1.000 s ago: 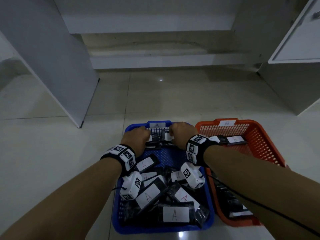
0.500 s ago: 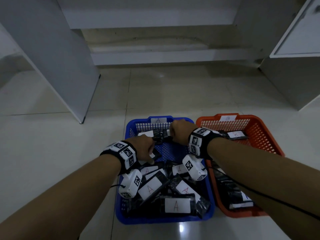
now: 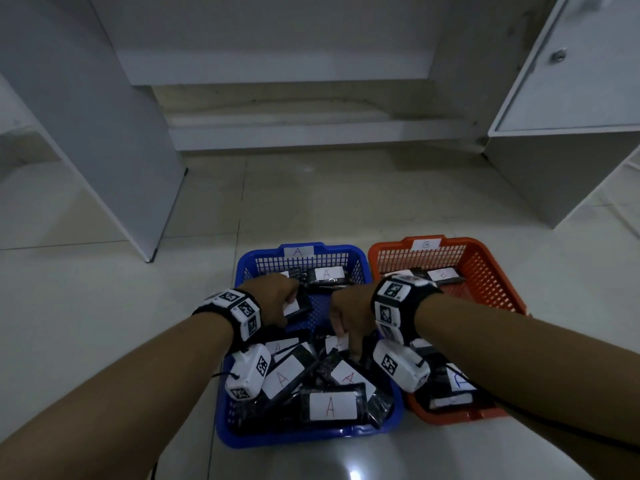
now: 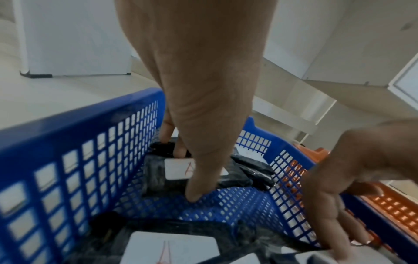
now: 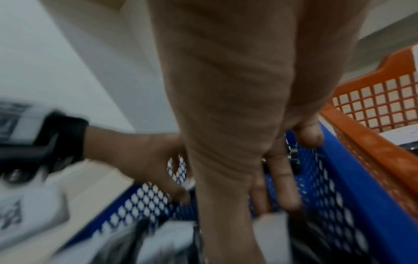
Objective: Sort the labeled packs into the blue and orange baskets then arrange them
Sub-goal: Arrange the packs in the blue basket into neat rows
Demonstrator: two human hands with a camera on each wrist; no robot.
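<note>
The blue basket labelled A holds several black packs with white A labels, one flat at the front and one at the far wall. My left hand grips an A pack near the basket's left wall, thumb across its label and fingers behind it. My right hand points its fingers down onto an A pack in the middle pile; the right wrist view is blurred and shows no firm hold. The orange basket labelled B stands against the blue one's right side with B packs inside.
Both baskets sit on a pale tiled floor. A white cabinet panel stands at the left and a white cabinet at the right. A low step runs along the back.
Both hands have drawn back from the blue basket's far end. The left carried its pack toward the left wall, and the right let go of the far pack and dropped onto the middle pile.
</note>
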